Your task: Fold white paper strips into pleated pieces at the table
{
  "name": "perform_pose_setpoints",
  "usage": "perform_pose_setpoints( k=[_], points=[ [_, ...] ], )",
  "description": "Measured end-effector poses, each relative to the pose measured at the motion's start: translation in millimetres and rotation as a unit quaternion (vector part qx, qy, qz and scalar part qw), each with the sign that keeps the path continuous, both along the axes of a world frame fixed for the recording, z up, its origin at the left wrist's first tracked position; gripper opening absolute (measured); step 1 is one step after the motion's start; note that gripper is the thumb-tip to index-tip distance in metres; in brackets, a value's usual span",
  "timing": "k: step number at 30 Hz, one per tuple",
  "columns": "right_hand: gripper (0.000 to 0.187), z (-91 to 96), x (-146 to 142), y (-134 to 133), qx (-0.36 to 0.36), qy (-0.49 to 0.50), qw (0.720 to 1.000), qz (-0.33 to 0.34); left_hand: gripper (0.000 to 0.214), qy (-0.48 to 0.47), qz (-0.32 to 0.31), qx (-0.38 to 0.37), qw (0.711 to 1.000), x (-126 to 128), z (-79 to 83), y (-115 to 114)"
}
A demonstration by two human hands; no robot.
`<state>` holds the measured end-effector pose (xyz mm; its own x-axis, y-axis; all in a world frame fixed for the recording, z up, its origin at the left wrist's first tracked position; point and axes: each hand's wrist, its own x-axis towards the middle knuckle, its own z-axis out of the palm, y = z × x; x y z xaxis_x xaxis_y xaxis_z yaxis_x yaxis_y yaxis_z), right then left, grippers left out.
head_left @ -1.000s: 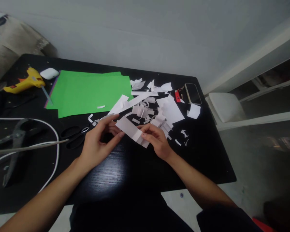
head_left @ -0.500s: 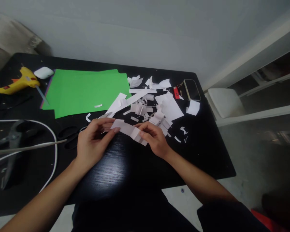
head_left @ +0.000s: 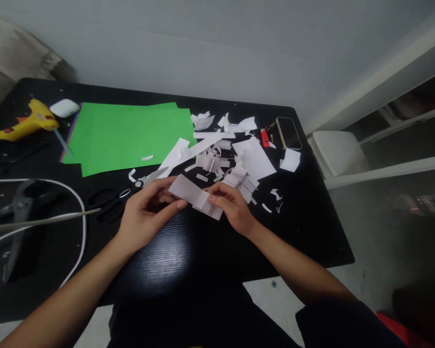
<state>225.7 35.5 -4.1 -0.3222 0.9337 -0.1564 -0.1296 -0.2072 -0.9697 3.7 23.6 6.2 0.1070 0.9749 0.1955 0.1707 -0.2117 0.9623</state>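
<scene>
A folded white paper strip [head_left: 190, 189] is held in the air between my two hands, over the black table. My right hand [head_left: 235, 210] pinches its right, creased end between thumb and fingers. My left hand [head_left: 143, 210] is at the other end, its curled fingers partly hidden behind the paper and its thumb along the lower edge. Black-handled scissors [head_left: 110, 200] lie beside my left hand, blades towards the paper. Just beyond my right hand are folded white paper pieces [head_left: 239, 179] in a loose pile.
Green sheets [head_left: 130, 137] lie at the back left, near a yellow glue gun [head_left: 32, 121] and a white case [head_left: 65, 108]. White scraps [head_left: 241, 125], a red lighter [head_left: 264, 137] and a phone [head_left: 289, 134] are at the back right. A white cable [head_left: 84, 232] loops at left.
The strip's left end has been folded over or turned, so it looks shorter and wider. My left thumb has shifted right and down, uncovering the scissors' pivot. My right hand stays almost in place.
</scene>
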Motion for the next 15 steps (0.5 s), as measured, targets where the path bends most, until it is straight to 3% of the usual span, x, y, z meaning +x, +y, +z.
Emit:
perform_pose_setpoints(
  k=[7,15],
  points=[
    [0.015,0.2,-0.9,-1.9,0.004,0.003,1.0,0.018,0.035,-0.031,-0.016,-0.035,0.999,0.7,3.0,0.3],
    [0.015,-3.1,-1.1,-2.8,0.014,-0.004,1.0,0.028,0.02,-0.034,-0.04,-0.018,0.998,0.8,5.4,2.0]
  ],
)
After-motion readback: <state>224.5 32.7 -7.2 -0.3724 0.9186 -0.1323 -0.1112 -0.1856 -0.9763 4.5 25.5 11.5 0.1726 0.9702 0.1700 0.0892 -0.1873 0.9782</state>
